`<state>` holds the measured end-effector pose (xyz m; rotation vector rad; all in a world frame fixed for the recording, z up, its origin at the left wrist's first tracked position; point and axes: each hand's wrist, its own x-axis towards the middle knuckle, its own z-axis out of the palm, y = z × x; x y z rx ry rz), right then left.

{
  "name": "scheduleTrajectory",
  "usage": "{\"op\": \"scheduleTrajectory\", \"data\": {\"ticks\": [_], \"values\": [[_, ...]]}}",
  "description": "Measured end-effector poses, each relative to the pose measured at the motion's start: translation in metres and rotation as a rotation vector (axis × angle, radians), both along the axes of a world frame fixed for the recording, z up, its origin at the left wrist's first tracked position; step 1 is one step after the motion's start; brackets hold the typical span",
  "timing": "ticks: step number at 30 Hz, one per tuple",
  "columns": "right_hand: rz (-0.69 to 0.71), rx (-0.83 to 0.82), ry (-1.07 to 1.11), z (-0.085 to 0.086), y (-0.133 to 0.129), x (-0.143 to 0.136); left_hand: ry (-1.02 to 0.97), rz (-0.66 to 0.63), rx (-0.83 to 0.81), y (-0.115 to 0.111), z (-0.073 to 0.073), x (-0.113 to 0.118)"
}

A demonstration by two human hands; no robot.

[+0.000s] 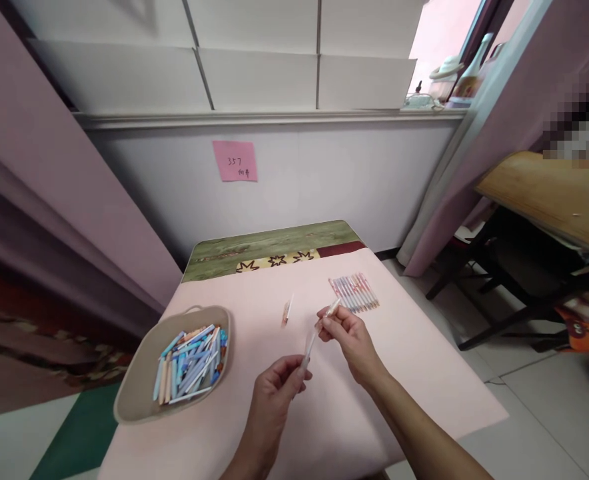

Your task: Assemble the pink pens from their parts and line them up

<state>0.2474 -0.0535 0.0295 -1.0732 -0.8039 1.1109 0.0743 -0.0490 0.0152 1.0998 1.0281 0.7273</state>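
Note:
My left hand [279, 387] is closed around the lower end of a slim, translucent pen barrel [310, 344], held tilted above the table. Just to its upper right, my right hand [347, 337] pinches a short pale pen part [333, 307] with a clear tip; its lower end is hidden by the fingers. The barrel's top reaches close to the right fingertips, and I cannot tell whether the two parts touch. Beyond my hands, a thin white refill with an orange-brown printed piece [286, 313] lies on the table. Several assembled-looking pens [354, 292] lie side by side at the right.
A beige basket [137, 393] at the left holds many blue, white and tan pen parts [189, 363]. Pink cloth [254, 307] covers most of the small table. A pink note [235, 161] sticks to the wall. At right stands a wooden desk [564, 193].

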Motion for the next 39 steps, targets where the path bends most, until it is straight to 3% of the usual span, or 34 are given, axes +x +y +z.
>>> {"op": "scheduleTrajectory", "data": {"ticks": [15,22,26,34,39], "values": [[0.158,-0.04,-0.103,0.012,-0.005,-0.022,-0.03,0.015,-0.016,-0.006,0.019,-0.021],[0.363,-0.091,0.023,0.017,-0.011,-0.03,-0.368,-0.068,-0.339,-0.011,0.034,-0.024],[0.41,-0.101,0.059,0.021,-0.016,-0.032,-0.471,-0.09,-0.413,-0.017,0.038,-0.024],[0.273,-0.037,0.023,0.036,-0.038,-0.049,-0.434,-0.072,-0.29,-0.04,0.05,-0.027],[0.404,-0.042,0.096,0.031,-0.055,-0.058,-0.423,-0.058,-0.267,-0.051,0.046,-0.035]]}}
